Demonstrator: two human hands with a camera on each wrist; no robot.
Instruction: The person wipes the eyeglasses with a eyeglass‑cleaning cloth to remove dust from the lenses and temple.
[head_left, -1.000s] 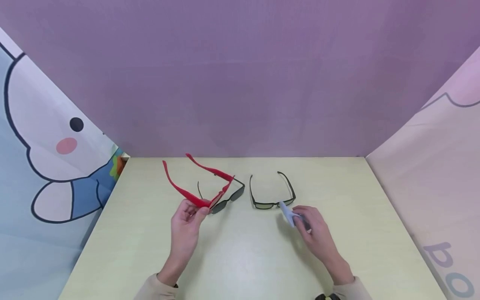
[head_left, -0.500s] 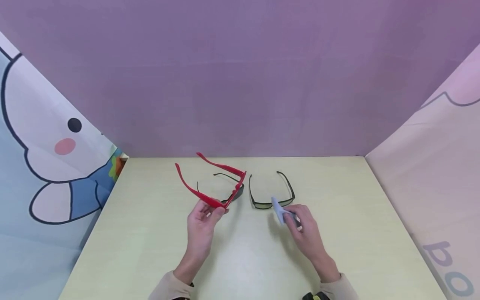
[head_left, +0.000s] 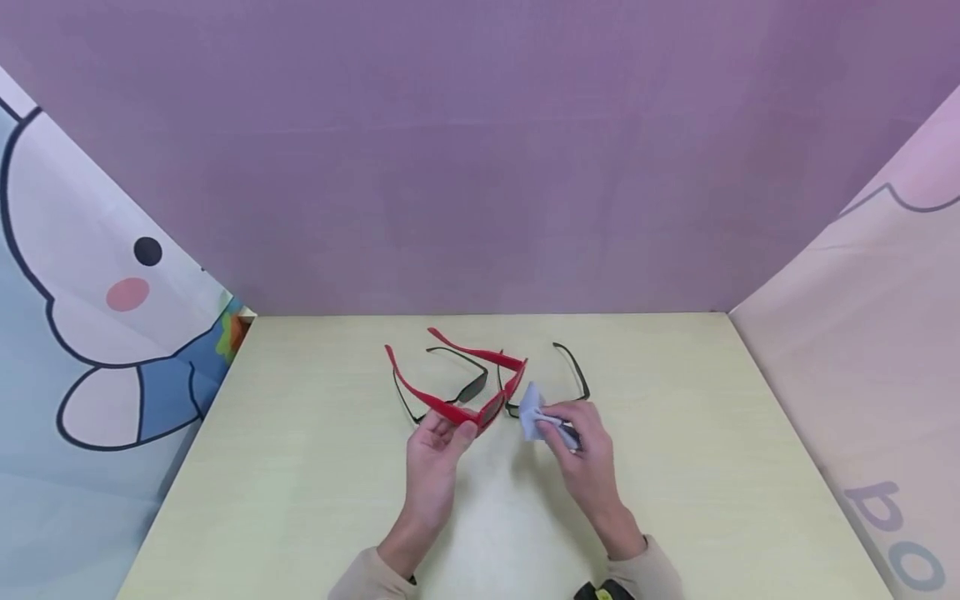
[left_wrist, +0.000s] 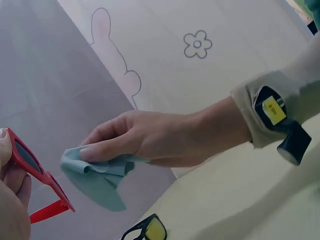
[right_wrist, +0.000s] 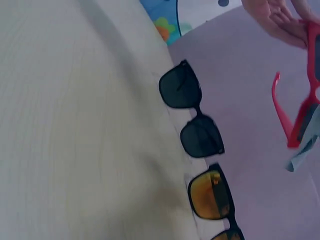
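Note:
Red-framed sunglasses (head_left: 442, 407) with dark lenses are held up over the table, arms unfolded and pointing away to the left. My left hand (head_left: 433, 462) pinches them at one front corner near the hinge. Close on their right, my right hand (head_left: 592, 458) grips a bunched light-blue cloth (head_left: 531, 412) between thumb and fingers. In the left wrist view a small gap separates the cloth (left_wrist: 97, 182) from the red frame (left_wrist: 36, 167). The right wrist view shows the cloth overlapping the lower lens, and contact there cannot be told.
Behind the hands, black sunglasses with dark lenses (right_wrist: 181, 87) stand on the table (head_left: 300, 500), arms unfolded. Beside them is a black-framed pair with yellowish lenses (right_wrist: 207, 197), partly hidden by the cloth in the head view. A purple backdrop (head_left: 480, 167) rises behind the table.
My left hand has carried the red sunglasses to the right, and their front now faces the cloth more. My right hand has come left with the cloth, narrowing the gap.

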